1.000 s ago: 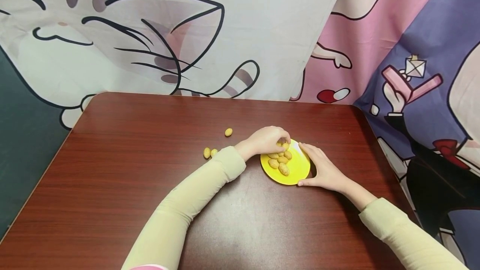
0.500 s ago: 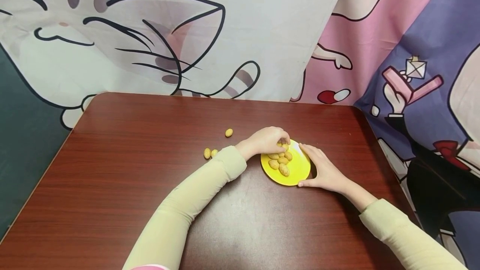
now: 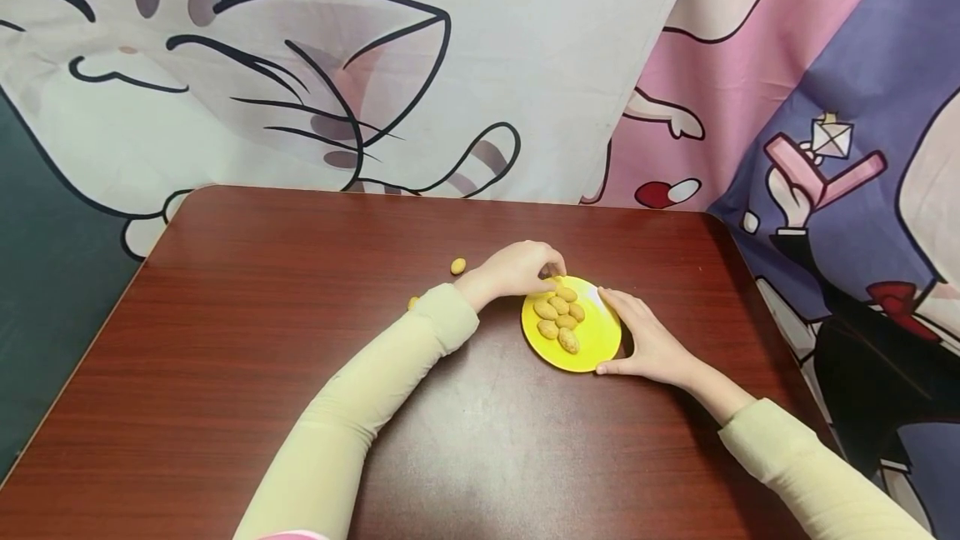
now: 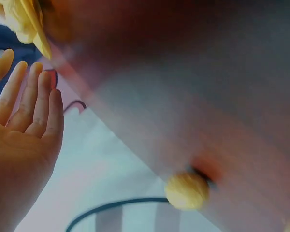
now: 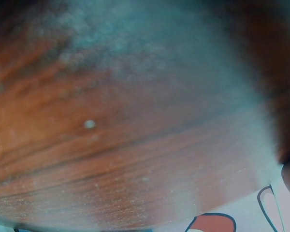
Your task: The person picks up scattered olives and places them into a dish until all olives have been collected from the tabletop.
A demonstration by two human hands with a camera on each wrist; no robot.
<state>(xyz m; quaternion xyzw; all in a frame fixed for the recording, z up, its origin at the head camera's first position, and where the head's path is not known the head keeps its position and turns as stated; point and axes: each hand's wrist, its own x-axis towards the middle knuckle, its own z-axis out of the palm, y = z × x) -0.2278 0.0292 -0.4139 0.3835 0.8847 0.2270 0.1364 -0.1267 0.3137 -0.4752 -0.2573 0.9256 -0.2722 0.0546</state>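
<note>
My left hand (image 3: 517, 267) is over the far left edge of the yellow plate (image 3: 600, 338). The left wrist view shows its palm and relaxed fingers (image 4: 26, 104), with nothing gripped and the plate's rim (image 4: 41, 41) just beyond the fingertips. Several small yellow oval pieces, kumquat-like (image 3: 568, 340), lie in a cluster on the plate. My right hand (image 3: 651, 344) holds the plate by its right side, fingers along the far rim and thumb at the near rim. The right wrist view catches only a dark sliver of the hand at its right edge.
One yellow oval piece (image 3: 458, 266) lies on the brown table (image 3: 262, 340) behind my left forearm; the left wrist view shows a round yellow piece (image 4: 187, 190). Another yellow piece (image 3: 412, 303) is mostly hidden by the sleeve (image 3: 420, 340). A printed curtain (image 3: 525, 48) hangs behind the table.
My left hand has shifted left and away from me, uncovering more of the yellow pieces on the plate. The sleeve now covers most of the loose pieces on the left. My right hand has stayed put.
</note>
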